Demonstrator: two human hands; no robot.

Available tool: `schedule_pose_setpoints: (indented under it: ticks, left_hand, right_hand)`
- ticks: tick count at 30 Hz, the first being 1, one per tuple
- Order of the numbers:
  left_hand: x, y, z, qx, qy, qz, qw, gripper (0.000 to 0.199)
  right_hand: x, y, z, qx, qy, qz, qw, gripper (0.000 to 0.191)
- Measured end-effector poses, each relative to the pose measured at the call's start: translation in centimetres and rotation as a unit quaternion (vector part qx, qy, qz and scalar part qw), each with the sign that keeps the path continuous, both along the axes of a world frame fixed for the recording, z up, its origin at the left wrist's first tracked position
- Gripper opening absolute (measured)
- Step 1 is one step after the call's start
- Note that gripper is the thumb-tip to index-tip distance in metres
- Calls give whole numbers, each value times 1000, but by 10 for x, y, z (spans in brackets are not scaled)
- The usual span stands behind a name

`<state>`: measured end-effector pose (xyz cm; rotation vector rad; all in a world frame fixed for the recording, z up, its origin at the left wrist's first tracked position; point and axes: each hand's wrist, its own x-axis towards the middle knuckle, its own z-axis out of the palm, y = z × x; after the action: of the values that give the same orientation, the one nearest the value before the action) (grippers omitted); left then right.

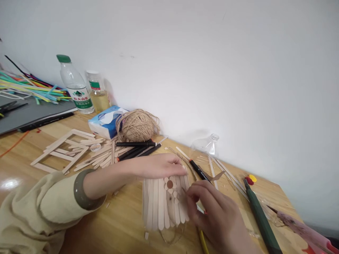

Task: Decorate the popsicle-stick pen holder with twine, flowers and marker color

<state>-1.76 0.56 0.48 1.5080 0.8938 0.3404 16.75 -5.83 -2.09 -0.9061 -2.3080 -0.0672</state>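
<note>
A panel of craft sticks (155,204) set side by side lies before me, decorated with a flower of small pale discs round a brown centre disc (170,184). My left hand (164,165) reaches across its top edge, fingers curled down onto the upper right corner. On the panel's right side, my right hand (214,208) is closed in a pinch near the flower. Whatever sits between its thumb and forefinger is too small to make out. A loop of thin twine (171,241) shows below the sticks.
Behind my left arm lie loose craft sticks (102,158), a stick frame (57,151), black markers (136,150) and a twine ball (139,125). Tissues (104,121), a water bottle (76,88) and a jar (99,97) stand near the wall. At right are a green tool (261,215) and a pink-handled tool (304,227).
</note>
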Motion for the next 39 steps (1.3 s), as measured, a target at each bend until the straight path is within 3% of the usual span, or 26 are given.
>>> schedule_pose_setpoints:
  ticks: [3, 6, 11, 14, 17, 20, 24, 27, 32, 35, 39]
  left_hand:
    - [0, 0, 1, 3, 7, -27, 1000, 24]
    - [0, 0, 0, 19, 15, -47, 999, 22]
    - [1, 10, -12, 71, 51, -8, 996, 29]
    - [0, 18, -19, 164, 108, 30, 980, 34]
    - [0, 16, -20, 251, 158, 89, 951, 29]
    - [4, 4, -12, 294, 104, 147, 939, 28]
    - [13, -18, -1, 136, -58, 100, 984, 24]
    - [17, -24, 1, 65, -104, 92, 988, 15]
    - [18, -20, -3, 15, -144, 98, 985, 9]
    - [17, -19, -4, 0, -142, 104, 984, 9]
    - [15, -19, -5, 9, -117, 114, 987, 10]
  right_hand:
    - [4, 1, 1, -60, 56, -32, 996, 21]
    - [9, 1, 5, -181, 126, -60, 974, 15]
    - [10, -1, 15, -402, 290, -65, 866, 19]
    - [8, 0, 17, -447, 342, -73, 823, 24]
    - [6, 2, 15, -466, 364, -69, 804, 29]
    - [5, 2, 13, -466, 368, -62, 802, 31]
    - [5, 1, 11, -461, 364, -52, 808, 27]
    - [5, 0, 8, -465, 359, -46, 808, 25]
    - [5, -1, 9, -446, 351, -57, 821, 23]
    - [13, -2, 14, -392, 359, -86, 843, 20]
    - [47, -9, 23, -266, 320, -156, 896, 28]
